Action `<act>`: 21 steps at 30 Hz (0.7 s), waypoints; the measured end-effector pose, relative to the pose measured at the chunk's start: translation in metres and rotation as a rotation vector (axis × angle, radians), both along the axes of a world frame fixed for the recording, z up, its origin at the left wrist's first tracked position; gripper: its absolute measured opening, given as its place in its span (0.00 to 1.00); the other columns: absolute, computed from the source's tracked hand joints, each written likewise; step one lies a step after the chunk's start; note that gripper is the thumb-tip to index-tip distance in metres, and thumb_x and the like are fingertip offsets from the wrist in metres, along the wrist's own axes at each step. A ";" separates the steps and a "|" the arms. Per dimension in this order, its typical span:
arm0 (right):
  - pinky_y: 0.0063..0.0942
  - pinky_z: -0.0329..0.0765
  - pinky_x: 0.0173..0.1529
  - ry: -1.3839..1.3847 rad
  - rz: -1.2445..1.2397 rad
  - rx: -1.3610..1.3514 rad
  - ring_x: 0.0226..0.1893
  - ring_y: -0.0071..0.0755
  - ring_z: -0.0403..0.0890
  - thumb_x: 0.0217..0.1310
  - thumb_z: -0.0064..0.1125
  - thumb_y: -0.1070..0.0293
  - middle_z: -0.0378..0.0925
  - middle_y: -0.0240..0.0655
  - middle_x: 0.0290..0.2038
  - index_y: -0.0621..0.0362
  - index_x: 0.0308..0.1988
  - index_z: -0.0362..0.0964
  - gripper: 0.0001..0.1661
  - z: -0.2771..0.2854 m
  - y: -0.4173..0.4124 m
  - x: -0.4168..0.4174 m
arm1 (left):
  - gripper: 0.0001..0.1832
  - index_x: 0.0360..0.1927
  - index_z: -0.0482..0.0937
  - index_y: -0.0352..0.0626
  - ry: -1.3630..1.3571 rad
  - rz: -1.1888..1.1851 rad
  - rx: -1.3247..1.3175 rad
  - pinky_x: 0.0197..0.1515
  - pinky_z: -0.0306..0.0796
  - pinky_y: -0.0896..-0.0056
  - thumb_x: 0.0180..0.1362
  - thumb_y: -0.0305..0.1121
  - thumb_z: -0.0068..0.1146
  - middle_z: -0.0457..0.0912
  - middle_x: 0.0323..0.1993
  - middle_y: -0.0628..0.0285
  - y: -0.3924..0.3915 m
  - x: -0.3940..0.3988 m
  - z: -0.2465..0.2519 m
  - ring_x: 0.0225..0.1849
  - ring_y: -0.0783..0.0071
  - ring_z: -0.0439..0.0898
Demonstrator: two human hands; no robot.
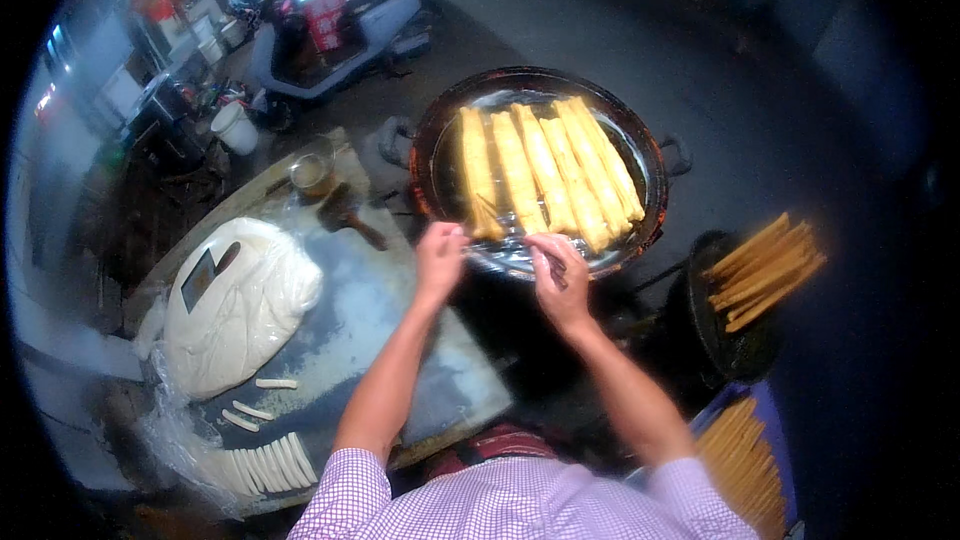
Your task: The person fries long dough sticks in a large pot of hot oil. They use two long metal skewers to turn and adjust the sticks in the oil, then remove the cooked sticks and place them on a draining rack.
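Several golden fried dough sticks (555,172) lie side by side in dark oil in a wide round pan (421,157) before me. Over the pan's near left rim is my left hand (441,259), its fingertips drawn together near the leftmost stick. My right hand (561,274) is at the near rim too, fingers curled, close to the lower ends of the middle sticks. Blur hides whether either hand pinches something thin. Bright glare lies on the oil between the hands.
Left, a worktable (367,300) bears a large dough slab (240,315) under plastic, a dough cutter (201,279), cut dough strips (270,465), a brush (360,225) and a glass jar (309,172). Fried sticks fill a dark pot (712,352) and purple-edged container (776,435) at right. A scooter (337,37) stands beyond.
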State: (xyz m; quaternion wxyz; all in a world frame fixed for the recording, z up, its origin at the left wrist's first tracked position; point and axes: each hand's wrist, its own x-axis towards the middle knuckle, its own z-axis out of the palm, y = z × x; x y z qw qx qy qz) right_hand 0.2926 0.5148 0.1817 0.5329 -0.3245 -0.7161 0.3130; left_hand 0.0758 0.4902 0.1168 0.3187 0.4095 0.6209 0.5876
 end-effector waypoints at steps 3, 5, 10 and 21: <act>0.28 0.79 0.50 0.080 -0.044 -0.078 0.45 0.35 0.84 0.68 0.60 0.80 0.83 0.42 0.43 0.64 0.47 0.81 0.10 0.010 0.000 0.013 | 0.13 0.50 0.77 0.37 -0.018 0.010 0.002 0.35 0.75 0.77 0.75 0.38 0.53 0.87 0.39 0.60 -0.012 -0.003 -0.002 0.31 0.83 0.79; 0.27 0.78 0.51 0.086 -0.172 -0.060 0.45 0.32 0.83 0.71 0.58 0.77 0.83 0.40 0.45 0.65 0.48 0.81 0.09 0.008 0.012 0.039 | 0.13 0.53 0.77 0.37 0.014 -0.008 0.048 0.37 0.74 0.78 0.75 0.36 0.53 0.87 0.40 0.60 -0.024 0.006 0.013 0.31 0.83 0.77; 0.28 0.79 0.49 0.003 -0.432 -0.059 0.43 0.31 0.84 0.73 0.57 0.74 0.83 0.39 0.43 0.66 0.48 0.81 0.09 -0.004 0.043 0.098 | 0.13 0.55 0.77 0.36 0.047 -0.162 0.097 0.40 0.72 0.79 0.74 0.34 0.53 0.87 0.42 0.61 -0.039 0.018 0.009 0.34 0.84 0.76; 0.23 0.77 0.46 0.169 -0.469 -0.161 0.41 0.21 0.81 0.74 0.59 0.69 0.83 0.30 0.40 0.60 0.49 0.81 0.10 -0.021 0.118 0.159 | 0.14 0.56 0.79 0.35 -0.006 -0.212 0.060 0.47 0.79 0.73 0.74 0.33 0.52 0.87 0.46 0.57 -0.065 0.039 0.043 0.47 0.74 0.85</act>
